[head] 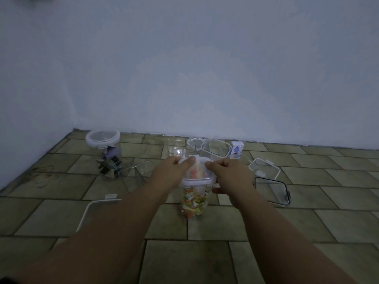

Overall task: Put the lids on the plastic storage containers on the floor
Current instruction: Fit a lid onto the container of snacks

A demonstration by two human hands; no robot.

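Now, at the upper left of the floor area, near the wall, I see a round clear plastic container [109,160] with a round white-rimmed lid [102,137] on top and dark and purple packets inside. At the lower left, a flat clear lid with a white rim [96,208] lies on the grey tiled floor [205,259]. Just right of the round container, an empty clear plastic tub [141,168] lies tipped over.

My left hand [170,171] grips the left edge of a white-rimmed clear lid [203,181], with the fingers curled over it and the thumb on top. That lid sits on the mouth of the tall clear container of colourful wrapped sweets [195,203], which stands upright on the floor in the middle of the frame. My right hand [231,173] holds the lid's right edge, fingers curled close around it. I cannot tell whether the clasps are snapped down.

Behind the hands stands an empty square clear container [177,149], and to its right a tilted rectangular clear container [215,147]. Just beside that is a small white-and-blue carton [236,149]. Further right, a white-rimmed rectangular lid [264,167] and a black-rimmed rectangular lid [272,191] lie on the floor.
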